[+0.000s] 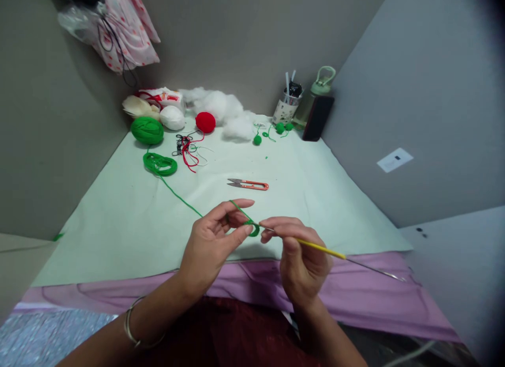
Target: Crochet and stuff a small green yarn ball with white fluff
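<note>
Near the table's front edge my left hand [215, 235] pinches a small curved piece of green crochet [255, 230] between thumb and fingers. Green yarn runs over its raised index finger. My right hand [302, 256] grips a crochet hook [321, 247] with a yellow handle; its thin metal tip meets the green piece, and a second metal hook sticks out at the far end. The working yarn [179, 197] trails left to a loose green coil [160, 164] and a green yarn ball [147, 130]. Orange-handled thread snips [248, 185] lie just beyond my hands.
At the back stand a red yarn ball [205, 122], a white yarn ball [172, 118] and white stuffing [219, 108]. Tangled yarn ends [189, 148] lie before them. Small green crocheted balls [257, 140], a phone [319, 118], a bottle [306, 106] and a pen cup [284, 110] are back right.
</note>
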The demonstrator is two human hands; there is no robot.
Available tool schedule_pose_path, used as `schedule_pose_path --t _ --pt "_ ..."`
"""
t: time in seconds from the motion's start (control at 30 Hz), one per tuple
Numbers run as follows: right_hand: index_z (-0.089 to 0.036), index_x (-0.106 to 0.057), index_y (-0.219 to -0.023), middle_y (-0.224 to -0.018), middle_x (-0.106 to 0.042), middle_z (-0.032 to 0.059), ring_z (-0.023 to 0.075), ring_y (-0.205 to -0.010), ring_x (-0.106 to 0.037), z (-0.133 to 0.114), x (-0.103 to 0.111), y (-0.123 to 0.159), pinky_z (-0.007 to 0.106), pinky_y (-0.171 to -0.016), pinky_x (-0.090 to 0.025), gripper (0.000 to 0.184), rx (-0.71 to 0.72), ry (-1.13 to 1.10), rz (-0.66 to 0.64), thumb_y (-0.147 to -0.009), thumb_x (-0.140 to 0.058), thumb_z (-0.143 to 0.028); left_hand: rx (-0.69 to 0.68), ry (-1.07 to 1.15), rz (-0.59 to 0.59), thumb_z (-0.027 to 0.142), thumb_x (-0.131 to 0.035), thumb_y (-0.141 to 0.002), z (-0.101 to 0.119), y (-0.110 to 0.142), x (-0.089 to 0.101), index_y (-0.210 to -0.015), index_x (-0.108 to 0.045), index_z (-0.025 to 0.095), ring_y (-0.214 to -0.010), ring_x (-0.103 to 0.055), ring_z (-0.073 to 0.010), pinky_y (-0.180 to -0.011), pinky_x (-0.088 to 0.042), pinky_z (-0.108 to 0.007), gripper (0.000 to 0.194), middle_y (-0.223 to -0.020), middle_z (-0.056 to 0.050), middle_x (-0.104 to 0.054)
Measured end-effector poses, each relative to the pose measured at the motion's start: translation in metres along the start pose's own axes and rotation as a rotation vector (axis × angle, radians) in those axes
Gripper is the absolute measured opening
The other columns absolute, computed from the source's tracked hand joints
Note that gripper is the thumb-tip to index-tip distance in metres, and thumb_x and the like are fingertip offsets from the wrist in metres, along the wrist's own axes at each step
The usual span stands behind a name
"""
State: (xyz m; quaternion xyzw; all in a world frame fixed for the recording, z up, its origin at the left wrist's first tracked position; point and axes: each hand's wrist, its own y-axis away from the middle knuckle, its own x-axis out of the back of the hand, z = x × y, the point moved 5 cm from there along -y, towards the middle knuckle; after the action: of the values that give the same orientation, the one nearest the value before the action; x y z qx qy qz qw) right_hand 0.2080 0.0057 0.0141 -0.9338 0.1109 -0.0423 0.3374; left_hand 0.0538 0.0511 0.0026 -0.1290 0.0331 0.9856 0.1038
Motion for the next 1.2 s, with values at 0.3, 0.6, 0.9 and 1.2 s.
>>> schedule_pose_path --t 0.3,0.6,0.9,1.2 --pt "-0.024 -0.071 -0.108 -0.095 -0.075 0.0057 0.02 -0.088 -0.071 -0.004 -0.002 -0.001 0.037 -0.073 -0.059 0.024 0.066 0.075 -0.07 -0.1 -0.051 -0.012 -0.182 -0.183 0.017 0.012 -0.074 -0.082 0.006 0.002 0.0 -0.106 -0.078 0.028 -0.082 -0.062 -0.0087 -0.08 -0.051 -0.019 0.028 -0.087 0.002 -0.064" --pt "-0.027 -0.07 -0.12 -0.114 -0.075 0.0094 0.0208 -0.094 -0.073 -0.004 -0.008 0.011 0.034 -0.07 -0.062 0.034 0.264 0.304 -0.106 -0.095 -0.057 -0.008 -0.171 -0.119 0.064 0.017 -0.074 -0.084 -0.001 0.002 0.002 -0.112 -0.077 0.029 -0.082 -0.062 -0.0085 -0.081 -0.051 -0.019 0.031 -0.086 0.002 -0.065" --pt "-0.029 -0.062 -0.136 -0.118 -0.072 0.008 0.0225 -0.103 -0.07 -0.007 -0.009 0.019 0.037 -0.076 -0.063 0.048 0.376 0.478 -0.109 -0.093 -0.062 -0.008 -0.08 0.022 0.098 0.02 -0.08 -0.08 0.0 0.003 0.005 -0.111 -0.076 0.028 -0.08 -0.062 -0.0086 -0.082 -0.051 -0.02 0.033 -0.079 0.004 -0.064" --pt "-0.026 -0.065 -0.134 -0.106 -0.07 0.007 0.0196 -0.096 -0.069 -0.011 -0.009 0.014 0.032 -0.075 -0.062 0.049 0.471 0.552 -0.136 -0.09 -0.065 -0.005 0.285 0.374 -0.129 0.022 -0.083 -0.077 -0.01 0.005 -0.011 -0.13 -0.068 0.026 -0.074 -0.055 -0.0075 -0.077 -0.047 -0.02 0.055 -0.079 0.004 -0.059"
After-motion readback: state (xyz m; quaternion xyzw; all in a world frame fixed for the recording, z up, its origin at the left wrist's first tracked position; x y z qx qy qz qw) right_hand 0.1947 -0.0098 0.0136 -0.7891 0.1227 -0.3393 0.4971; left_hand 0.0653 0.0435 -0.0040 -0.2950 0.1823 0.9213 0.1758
